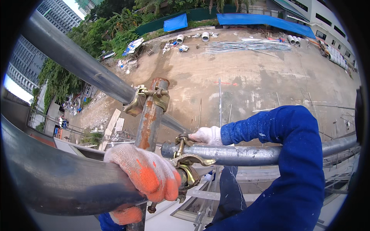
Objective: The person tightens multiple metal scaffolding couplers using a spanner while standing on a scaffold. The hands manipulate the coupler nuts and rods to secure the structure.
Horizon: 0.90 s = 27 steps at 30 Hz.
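My left hand point(144, 171), in a white knit glove with orange coating, is closed around a thick grey scaffold pipe point(69, 184) at its end near the post. My right hand point(207, 135), in a similar whitish glove, reaches across to a brass-coloured scaffold clamp point(180, 148) and touches its upper bolt end; its fingertips are partly hidden. The clamp sits where another grey pipe point(239, 154) runs off to the right. A rusty upright post point(148, 125) stands behind my left hand. Higher on it, a second clamp point(135, 103) joins a slanting pipe point(84, 65).
Far below lies a concrete yard point(185, 77) with a stack of long metal pipes point(246, 46) and blue tarps point(266, 24). Lower scaffold members point(208, 195) and ledges pass under me. My right arm point(293, 154) crosses above the right-hand pipe.
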Each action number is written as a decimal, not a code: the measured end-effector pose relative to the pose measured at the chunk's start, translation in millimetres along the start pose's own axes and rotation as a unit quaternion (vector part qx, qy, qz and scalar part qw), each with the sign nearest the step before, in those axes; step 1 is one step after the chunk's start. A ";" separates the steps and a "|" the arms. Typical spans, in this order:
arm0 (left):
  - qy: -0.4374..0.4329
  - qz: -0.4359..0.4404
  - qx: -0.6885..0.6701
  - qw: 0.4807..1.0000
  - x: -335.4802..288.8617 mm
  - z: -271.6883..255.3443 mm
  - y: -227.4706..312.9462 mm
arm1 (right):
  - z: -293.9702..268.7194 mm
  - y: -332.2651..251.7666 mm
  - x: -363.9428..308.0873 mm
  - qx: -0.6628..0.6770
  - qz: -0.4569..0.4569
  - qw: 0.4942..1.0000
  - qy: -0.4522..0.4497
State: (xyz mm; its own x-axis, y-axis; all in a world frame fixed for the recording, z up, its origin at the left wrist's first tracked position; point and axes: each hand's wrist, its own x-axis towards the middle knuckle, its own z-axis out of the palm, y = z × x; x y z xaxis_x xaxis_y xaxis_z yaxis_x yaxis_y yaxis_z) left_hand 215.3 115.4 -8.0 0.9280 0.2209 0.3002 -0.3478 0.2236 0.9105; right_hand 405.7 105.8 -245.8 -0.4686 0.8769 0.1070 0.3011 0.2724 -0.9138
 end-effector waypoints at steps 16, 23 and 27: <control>-0.094 -0.005 -0.018 0.995 -12.0 -15.7 -3.9 | -14.4 -39.1 -5.2 0.068 0.138 0.986 0.069; -0.101 -0.013 -0.029 0.994 -10.9 -21.3 -10.7 | -103.6 -120.5 -42.4 -0.089 0.244 0.958 -0.120; -0.095 0.003 -0.035 0.995 -5.2 -16.2 -13.7 | -112.2 -163.5 -21.5 -0.315 0.280 0.891 -0.167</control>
State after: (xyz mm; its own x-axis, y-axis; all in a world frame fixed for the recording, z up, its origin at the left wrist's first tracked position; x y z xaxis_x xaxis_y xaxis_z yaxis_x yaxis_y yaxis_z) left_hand 213.1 126.6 -26.7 0.9325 0.0410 0.3589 -0.3549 0.2895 0.8889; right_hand 459.7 86.8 -54.8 -0.2875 0.8075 -0.5151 0.9228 0.0895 -0.3748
